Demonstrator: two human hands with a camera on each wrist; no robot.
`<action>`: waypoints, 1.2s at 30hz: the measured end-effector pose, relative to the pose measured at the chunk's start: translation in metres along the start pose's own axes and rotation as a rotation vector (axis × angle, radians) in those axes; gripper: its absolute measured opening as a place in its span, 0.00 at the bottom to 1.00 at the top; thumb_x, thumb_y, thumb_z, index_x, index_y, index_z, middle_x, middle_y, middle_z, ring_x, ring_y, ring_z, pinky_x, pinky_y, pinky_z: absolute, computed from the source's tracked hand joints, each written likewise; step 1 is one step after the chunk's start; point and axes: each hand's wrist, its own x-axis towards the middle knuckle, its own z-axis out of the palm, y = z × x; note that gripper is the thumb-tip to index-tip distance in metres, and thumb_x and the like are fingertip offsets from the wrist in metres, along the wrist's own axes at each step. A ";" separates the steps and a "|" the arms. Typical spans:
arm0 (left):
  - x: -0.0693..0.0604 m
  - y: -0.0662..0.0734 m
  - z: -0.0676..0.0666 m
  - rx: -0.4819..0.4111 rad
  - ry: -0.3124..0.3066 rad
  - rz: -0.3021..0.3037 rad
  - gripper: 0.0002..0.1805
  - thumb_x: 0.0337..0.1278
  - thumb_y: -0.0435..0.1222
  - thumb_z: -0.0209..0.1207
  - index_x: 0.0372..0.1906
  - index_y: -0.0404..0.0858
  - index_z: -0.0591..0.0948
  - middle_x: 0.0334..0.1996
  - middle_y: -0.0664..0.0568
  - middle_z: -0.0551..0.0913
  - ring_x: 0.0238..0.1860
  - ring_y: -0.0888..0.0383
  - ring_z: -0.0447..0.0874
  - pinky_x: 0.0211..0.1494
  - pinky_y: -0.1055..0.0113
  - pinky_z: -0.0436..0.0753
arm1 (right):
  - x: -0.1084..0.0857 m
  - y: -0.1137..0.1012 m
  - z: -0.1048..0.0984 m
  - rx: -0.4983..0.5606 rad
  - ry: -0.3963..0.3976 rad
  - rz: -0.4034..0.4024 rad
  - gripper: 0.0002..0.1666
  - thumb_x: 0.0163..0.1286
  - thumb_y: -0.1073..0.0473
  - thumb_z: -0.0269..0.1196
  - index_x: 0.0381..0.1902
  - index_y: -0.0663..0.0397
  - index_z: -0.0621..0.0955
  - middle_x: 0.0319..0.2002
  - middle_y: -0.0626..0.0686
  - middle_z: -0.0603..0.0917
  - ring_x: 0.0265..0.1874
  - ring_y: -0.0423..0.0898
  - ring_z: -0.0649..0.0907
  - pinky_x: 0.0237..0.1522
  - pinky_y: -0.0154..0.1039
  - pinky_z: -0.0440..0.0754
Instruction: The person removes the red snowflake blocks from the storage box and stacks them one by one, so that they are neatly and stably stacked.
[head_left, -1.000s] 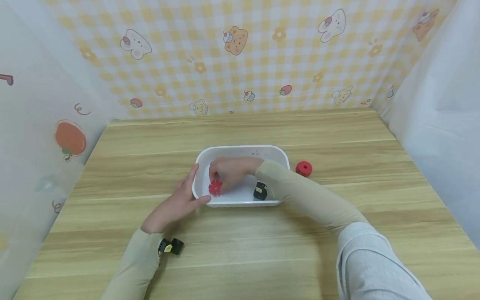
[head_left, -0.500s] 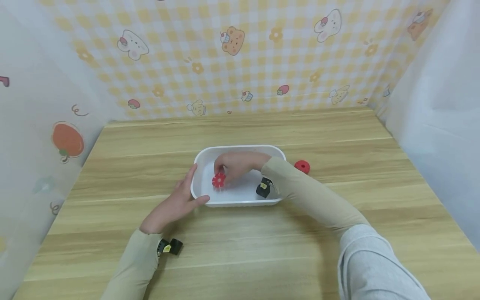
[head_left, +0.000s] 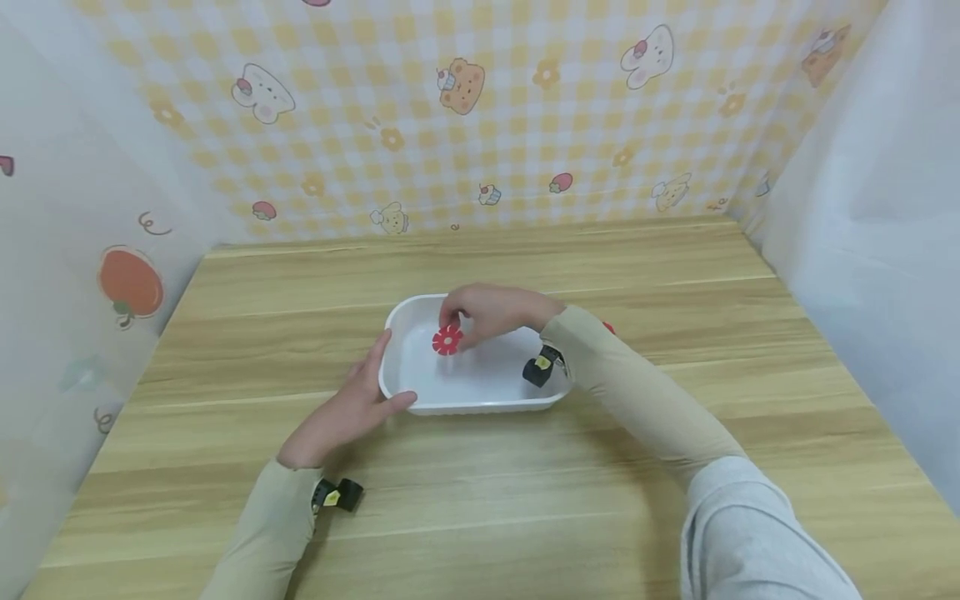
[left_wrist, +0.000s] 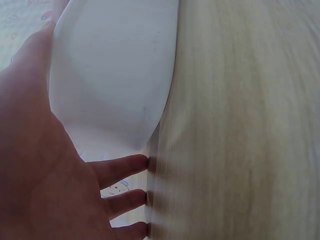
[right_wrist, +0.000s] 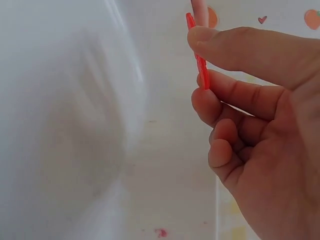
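Observation:
A white plastic tray (head_left: 480, 407) with raised sides stands on the table. At its left end rests my left hand (head_left: 345, 417), thumb on the front rim and fingers along the outer side. In the left wrist view, several fairly straight fingers (left_wrist: 122, 170) reach down to the tabletop beside the tray wall (left_wrist: 112, 70). Above the tray floor, my right hand (head_left: 487, 312) pinches a red notched flower-shaped disc (head_left: 447, 340) between thumb and fingers. Seen edge-on in the right wrist view, the thin disc (right_wrist: 202, 70) is upright; the other fingers curl into the palm.
To the right of the tray, a red round piece (head_left: 609, 327) is mostly hidden behind the right sleeve (head_left: 630, 379). Wood-grain tabletop (head_left: 480, 517) surrounds the tray, with a yellow checked cloth (head_left: 510, 133) behind. Black wrist cameras are strapped to both arms.
My right hand has lifted the red disc up and away from the tray's front left area, toward the back and slightly right. The left hand stays at the tray's left end.

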 end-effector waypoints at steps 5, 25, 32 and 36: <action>0.001 -0.001 0.001 -0.021 -0.004 -0.006 0.55 0.59 0.51 0.60 0.74 0.36 0.36 0.71 0.31 0.52 0.65 0.31 0.54 0.60 0.33 0.68 | -0.011 0.002 -0.005 0.004 0.029 0.012 0.20 0.58 0.54 0.70 0.48 0.50 0.81 0.43 0.46 0.81 0.44 0.43 0.76 0.53 0.37 0.75; 0.001 -0.001 0.002 -0.004 0.021 0.041 0.52 0.61 0.48 0.59 0.74 0.34 0.36 0.71 0.27 0.51 0.65 0.28 0.53 0.62 0.31 0.63 | -0.061 0.017 -0.018 0.024 0.156 0.100 0.20 0.56 0.54 0.72 0.47 0.50 0.81 0.42 0.47 0.81 0.43 0.45 0.75 0.52 0.40 0.76; -0.001 0.001 0.001 -0.013 0.000 0.033 0.53 0.62 0.49 0.58 0.74 0.35 0.34 0.71 0.27 0.51 0.65 0.29 0.51 0.60 0.30 0.64 | -0.079 0.026 -0.019 0.043 0.202 0.118 0.21 0.55 0.56 0.72 0.47 0.50 0.81 0.43 0.47 0.82 0.43 0.47 0.75 0.49 0.40 0.76; -0.002 0.002 -0.001 -0.014 0.011 0.040 0.53 0.62 0.48 0.58 0.74 0.34 0.34 0.71 0.26 0.49 0.65 0.28 0.51 0.61 0.30 0.63 | -0.090 0.031 -0.018 0.067 0.220 0.158 0.22 0.55 0.57 0.72 0.49 0.48 0.81 0.44 0.46 0.81 0.44 0.47 0.75 0.48 0.40 0.77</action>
